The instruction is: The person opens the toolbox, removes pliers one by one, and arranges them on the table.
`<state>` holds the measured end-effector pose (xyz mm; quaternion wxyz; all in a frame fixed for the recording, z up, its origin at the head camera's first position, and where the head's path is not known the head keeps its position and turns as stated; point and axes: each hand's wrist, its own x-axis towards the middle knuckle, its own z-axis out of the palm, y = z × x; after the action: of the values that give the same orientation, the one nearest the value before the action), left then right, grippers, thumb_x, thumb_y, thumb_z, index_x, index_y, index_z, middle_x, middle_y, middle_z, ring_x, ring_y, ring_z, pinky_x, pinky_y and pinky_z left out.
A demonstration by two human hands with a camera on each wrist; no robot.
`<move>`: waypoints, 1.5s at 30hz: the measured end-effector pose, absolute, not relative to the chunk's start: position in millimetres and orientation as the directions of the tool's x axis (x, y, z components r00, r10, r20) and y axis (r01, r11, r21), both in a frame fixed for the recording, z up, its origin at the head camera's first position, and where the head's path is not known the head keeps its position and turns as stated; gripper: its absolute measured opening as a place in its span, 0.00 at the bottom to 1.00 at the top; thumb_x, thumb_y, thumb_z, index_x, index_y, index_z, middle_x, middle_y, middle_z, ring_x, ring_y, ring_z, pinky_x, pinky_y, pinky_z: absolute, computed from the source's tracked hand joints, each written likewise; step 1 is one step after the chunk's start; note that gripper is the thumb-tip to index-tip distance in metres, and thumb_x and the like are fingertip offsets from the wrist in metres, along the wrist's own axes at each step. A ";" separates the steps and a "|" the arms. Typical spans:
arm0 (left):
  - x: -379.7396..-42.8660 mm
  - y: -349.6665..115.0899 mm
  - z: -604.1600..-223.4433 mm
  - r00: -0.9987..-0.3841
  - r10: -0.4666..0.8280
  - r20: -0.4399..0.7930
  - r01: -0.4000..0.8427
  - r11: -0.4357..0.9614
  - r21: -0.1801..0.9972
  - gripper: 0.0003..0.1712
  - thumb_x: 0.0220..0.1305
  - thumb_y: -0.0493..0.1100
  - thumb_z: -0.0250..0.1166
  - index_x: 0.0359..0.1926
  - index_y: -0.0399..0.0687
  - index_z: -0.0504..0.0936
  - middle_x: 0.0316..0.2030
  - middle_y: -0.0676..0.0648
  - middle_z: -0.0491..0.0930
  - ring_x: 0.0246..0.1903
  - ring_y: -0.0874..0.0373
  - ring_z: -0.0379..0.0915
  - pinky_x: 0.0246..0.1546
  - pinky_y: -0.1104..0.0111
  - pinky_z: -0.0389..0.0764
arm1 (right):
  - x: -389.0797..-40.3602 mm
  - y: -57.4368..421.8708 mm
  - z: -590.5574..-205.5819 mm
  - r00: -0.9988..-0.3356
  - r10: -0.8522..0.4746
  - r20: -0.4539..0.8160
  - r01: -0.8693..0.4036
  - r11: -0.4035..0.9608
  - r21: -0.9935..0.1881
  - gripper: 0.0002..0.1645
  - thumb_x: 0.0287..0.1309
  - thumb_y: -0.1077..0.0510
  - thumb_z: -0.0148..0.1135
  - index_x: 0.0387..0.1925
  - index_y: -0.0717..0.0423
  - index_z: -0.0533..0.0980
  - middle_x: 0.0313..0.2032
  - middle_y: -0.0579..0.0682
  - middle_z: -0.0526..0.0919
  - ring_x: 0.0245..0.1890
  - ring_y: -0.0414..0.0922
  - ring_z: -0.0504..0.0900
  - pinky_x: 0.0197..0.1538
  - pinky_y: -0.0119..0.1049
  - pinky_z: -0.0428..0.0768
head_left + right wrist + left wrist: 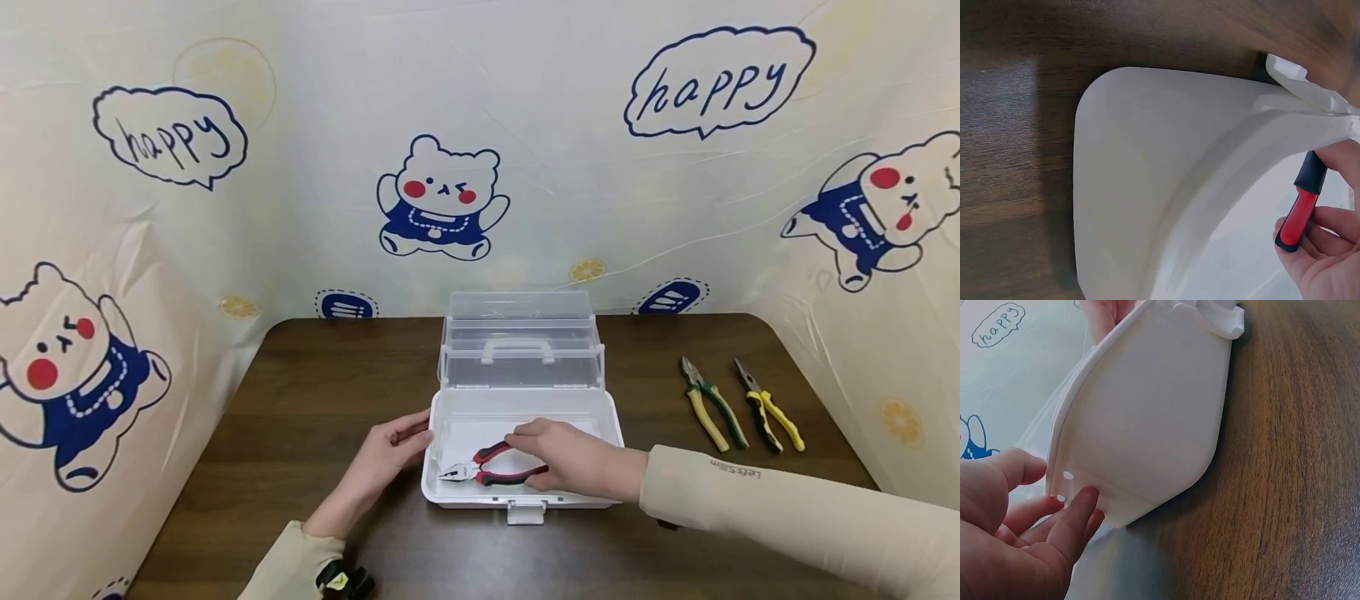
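A white toolbox (525, 502) stands on the table with its clear lid (521, 333) raised behind it. Over the tray, my right hand (573, 457) grips a pair of pliers (487, 477) by the red and black handles. The silver pliers head points left, low inside the box. Fingers curl round one red handle (1299, 215) in the right wrist view, where the pliers head is hidden. My left hand (390, 450) holds the box's left edge. In the left wrist view, its thumb is at the rim and its fingers (1079, 515) bend against the outer wall.
Pliers with green and tan handles (712, 408) lie right of the box. Beside them are yellow and black needle-nose pliers (768, 408). A white latch (527, 512) juts from the box's front. Printed cloth (315, 208) hangs behind and beside the wooden table (300, 383).
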<state>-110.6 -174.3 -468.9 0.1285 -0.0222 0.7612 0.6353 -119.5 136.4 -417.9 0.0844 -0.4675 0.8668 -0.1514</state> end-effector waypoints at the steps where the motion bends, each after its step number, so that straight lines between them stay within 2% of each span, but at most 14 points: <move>1: -111.0 -174.1 -469.1 -0.966 0.131 -0.224 -0.197 0.191 0.962 0.28 0.72 0.36 0.67 0.70 0.35 0.76 0.62 0.33 0.80 0.56 0.48 0.82 0.51 0.62 0.86 | -118.1 139.1 -417.0 -0.555 -0.832 0.001 -0.780 0.520 -0.348 0.31 0.61 0.59 0.75 0.63 0.66 0.78 0.59 0.59 0.83 0.59 0.53 0.81 0.63 0.43 0.81; 11: -111.8 -172.7 -468.2 -0.964 0.135 -0.231 -0.204 0.190 0.960 0.29 0.72 0.38 0.68 0.70 0.36 0.75 0.62 0.34 0.80 0.56 0.49 0.82 0.52 0.61 0.86 | -104.9 175.8 -405.5 -0.610 -0.782 0.131 -0.764 0.535 -0.362 0.32 0.61 0.58 0.75 0.64 0.64 0.78 0.60 0.59 0.82 0.60 0.55 0.81 0.61 0.48 0.82; 18: -112.5 -173.2 -467.2 -0.962 0.136 -0.235 -0.208 0.189 0.960 0.29 0.72 0.39 0.67 0.71 0.36 0.75 0.63 0.34 0.79 0.57 0.48 0.81 0.54 0.60 0.85 | -94.4 203.8 -396.8 -0.681 -0.688 0.250 -0.727 0.596 -0.341 0.35 0.55 0.58 0.80 0.64 0.63 0.79 0.59 0.58 0.83 0.57 0.53 0.83 0.54 0.47 0.86; 24: -114.4 -174.0 -469.5 -0.965 0.137 -0.225 -0.198 0.182 0.963 0.28 0.72 0.37 0.67 0.70 0.36 0.75 0.63 0.34 0.80 0.57 0.49 0.81 0.53 0.62 0.85 | -85.7 228.6 -390.7 -0.767 -0.549 0.333 -0.642 0.673 -0.369 0.37 0.48 0.61 0.83 0.61 0.61 0.81 0.56 0.59 0.85 0.53 0.54 0.85 0.48 0.48 0.88; 32: -114.7 -175.3 -473.0 -0.966 0.141 -0.219 -0.193 0.174 0.966 0.28 0.72 0.37 0.66 0.70 0.34 0.75 0.62 0.33 0.80 0.57 0.48 0.81 0.52 0.63 0.86 | -82.1 259.2 -395.9 -0.878 -0.267 0.397 -0.431 0.803 -0.412 0.38 0.47 0.59 0.84 0.62 0.61 0.81 0.56 0.64 0.85 0.53 0.63 0.85 0.48 0.61 0.84; 34: -113.9 -175.2 -473.0 -0.964 0.140 -0.224 -0.198 0.175 0.964 0.29 0.72 0.37 0.67 0.70 0.35 0.75 0.63 0.33 0.79 0.57 0.48 0.81 0.52 0.63 0.86 | -83.0 265.8 -398.7 -0.894 -0.190 0.407 -0.372 0.821 -0.434 0.37 0.48 0.59 0.83 0.61 0.63 0.81 0.55 0.66 0.85 0.51 0.64 0.85 0.46 0.62 0.84; 37: -112.1 -174.9 -471.5 -0.963 0.133 -0.236 -0.210 0.184 0.960 0.29 0.72 0.39 0.67 0.71 0.36 0.75 0.63 0.34 0.79 0.57 0.49 0.81 0.53 0.60 0.85 | -86.6 275.7 -405.2 -0.915 -0.083 0.394 -0.276 0.842 -0.464 0.36 0.51 0.58 0.82 0.60 0.66 0.80 0.50 0.67 0.86 0.39 0.60 0.85 0.35 0.48 0.83; 40: -110.9 -174.9 -469.3 -0.961 0.129 -0.243 -0.216 0.192 0.957 0.30 0.72 0.40 0.68 0.71 0.37 0.74 0.64 0.35 0.79 0.57 0.49 0.81 0.54 0.58 0.85 | -92.5 284.5 -415.2 -0.941 0.001 0.338 -0.174 0.856 -0.487 0.36 0.54 0.56 0.80 0.61 0.69 0.79 0.34 0.61 0.85 0.25 0.49 0.73 0.24 0.37 0.67; 42: -110.3 -175.1 -468.7 -0.961 0.132 -0.242 -0.215 0.190 0.958 0.30 0.72 0.40 0.68 0.71 0.37 0.74 0.64 0.35 0.79 0.57 0.49 0.81 0.54 0.58 0.85 | -96.6 290.0 -423.0 -0.961 0.040 0.274 -0.108 0.859 -0.501 0.37 0.57 0.54 0.79 0.62 0.70 0.78 0.25 0.55 0.77 0.22 0.45 0.65 0.22 0.35 0.61; 45: -110.1 -175.3 -468.6 -0.962 0.134 -0.239 -0.211 0.193 0.958 0.30 0.72 0.40 0.68 0.71 0.36 0.74 0.64 0.34 0.79 0.57 0.48 0.81 0.54 0.59 0.85 | -102.4 296.2 -435.3 -0.986 0.072 0.149 -0.016 0.858 -0.514 0.39 0.61 0.50 0.76 0.65 0.70 0.75 0.22 0.51 0.67 0.22 0.47 0.62 0.22 0.37 0.60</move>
<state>-110.1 -175.3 -468.6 0.1360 -0.0252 0.7604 0.6346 -102.4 296.2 -435.3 -0.0817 0.0146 0.9603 -0.2664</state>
